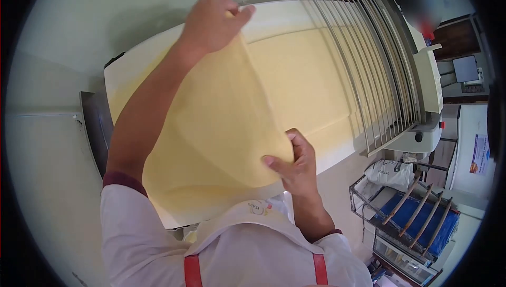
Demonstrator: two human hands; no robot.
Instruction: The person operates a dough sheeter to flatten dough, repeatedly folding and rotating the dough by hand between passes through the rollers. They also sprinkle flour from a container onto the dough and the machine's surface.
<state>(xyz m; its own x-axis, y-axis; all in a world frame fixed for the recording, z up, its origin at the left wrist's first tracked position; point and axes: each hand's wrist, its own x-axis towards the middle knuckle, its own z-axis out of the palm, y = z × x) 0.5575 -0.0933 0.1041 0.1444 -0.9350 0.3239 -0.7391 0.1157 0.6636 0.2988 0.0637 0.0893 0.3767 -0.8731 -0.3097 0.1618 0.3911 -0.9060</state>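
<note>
A wide pale-yellow dough sheet (221, 113) is lifted between my two hands. Pinched in my left hand (213, 23) is its far corner, close to the wall. My right hand (300, 165) grips the near corner, thumb on top and fingers curled beneath the edge. The raised edge runs between both hands and sags a little. Below it, more dough (300, 76) lies flat on the white belt (284, 10) and reaches under the metal grid at the right.
A metal bar guard (363, 65) spans the belt beside the sheeter's body (416, 139). A wall (142, 12) runs along the far side. At lower right stands a wire rack (369, 202) with a white sack (390, 173), a blue sheet and several wooden rods.
</note>
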